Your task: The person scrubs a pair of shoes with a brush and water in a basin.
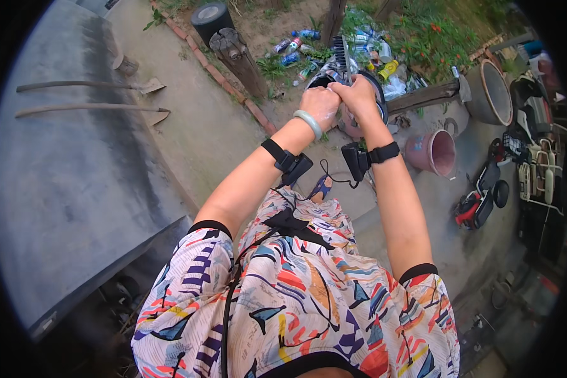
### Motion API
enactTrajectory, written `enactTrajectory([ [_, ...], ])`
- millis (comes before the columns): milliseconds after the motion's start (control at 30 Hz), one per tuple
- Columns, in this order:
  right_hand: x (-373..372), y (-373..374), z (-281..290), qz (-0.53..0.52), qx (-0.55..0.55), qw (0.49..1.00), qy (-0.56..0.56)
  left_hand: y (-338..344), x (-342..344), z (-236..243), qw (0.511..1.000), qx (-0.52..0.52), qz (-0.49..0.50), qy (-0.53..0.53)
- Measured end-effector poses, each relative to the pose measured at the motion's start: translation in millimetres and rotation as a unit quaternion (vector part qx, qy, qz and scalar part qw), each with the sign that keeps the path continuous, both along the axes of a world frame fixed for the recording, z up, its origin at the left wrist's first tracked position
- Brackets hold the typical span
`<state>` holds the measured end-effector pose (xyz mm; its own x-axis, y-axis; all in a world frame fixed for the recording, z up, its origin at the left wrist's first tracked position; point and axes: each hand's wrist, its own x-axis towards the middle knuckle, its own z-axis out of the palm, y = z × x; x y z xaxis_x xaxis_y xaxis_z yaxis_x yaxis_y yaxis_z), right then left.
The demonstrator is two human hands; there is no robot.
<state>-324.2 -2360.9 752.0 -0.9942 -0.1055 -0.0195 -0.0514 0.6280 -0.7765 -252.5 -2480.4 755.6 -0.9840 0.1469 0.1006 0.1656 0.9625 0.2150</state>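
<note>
My left hand (321, 106), with a pale bangle at its wrist, is closed in front of me. What its fingers hold is hidden; a black edge (321, 82) shows just beyond the knuckles. Touching it, my right hand (358, 97) is closed around a narrow brush (343, 58) with a row of dark bristles, which points away from me. Whitish smears, perhaps foam, lie on the left hand. Beneath and beyond the hands are a shiny silvery surface and a round dark-rimmed object (382, 94), both partly covered.
Plastic bottles (290, 58) and other litter lie on the soil ahead, by wooden posts (236, 60). A pink bucket (431, 153), a big tub (490, 93) and a scooter (482, 192) stand right. Two long-handled tools (88, 109) rest on a grey slab (57, 183) at left.
</note>
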Motion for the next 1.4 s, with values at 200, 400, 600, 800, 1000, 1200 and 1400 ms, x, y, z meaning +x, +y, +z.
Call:
enactTrajectory([
  [200,-1.9,-5.7,-15.3,0.010,0.034,0.998,0.061,-5.6,7.1,-21.4,0.969,-0.065,-0.042,0.233],
  [400,-2.9,-2.3,-24.7,0.000,-0.037,0.990,0.134,-38.5,19.1,-1.7,0.955,0.020,-0.150,0.256],
  [600,-3.4,6.7,-10.3,0.067,-0.066,0.986,0.137,-72.4,13.1,-42.8,0.826,0.498,0.238,0.120],
  [800,16.0,-12.8,16.4,0.134,-0.270,0.954,0.002,-70.3,11.0,-33.2,0.292,0.902,0.017,-0.319],
  [1000,39.4,-14.7,48.6,0.137,-0.064,0.978,0.147,-83.4,8.5,-51.4,0.236,0.949,-0.041,-0.205],
  [1200,66.0,15.1,82.9,0.203,-0.053,0.978,-0.003,-98.8,10.7,-62.6,0.223,0.968,-0.014,-0.114],
  [1400,41.9,7.4,67.6,0.313,0.071,0.947,-0.007,-96.9,6.8,-51.4,0.296,0.945,-0.025,-0.138],
])
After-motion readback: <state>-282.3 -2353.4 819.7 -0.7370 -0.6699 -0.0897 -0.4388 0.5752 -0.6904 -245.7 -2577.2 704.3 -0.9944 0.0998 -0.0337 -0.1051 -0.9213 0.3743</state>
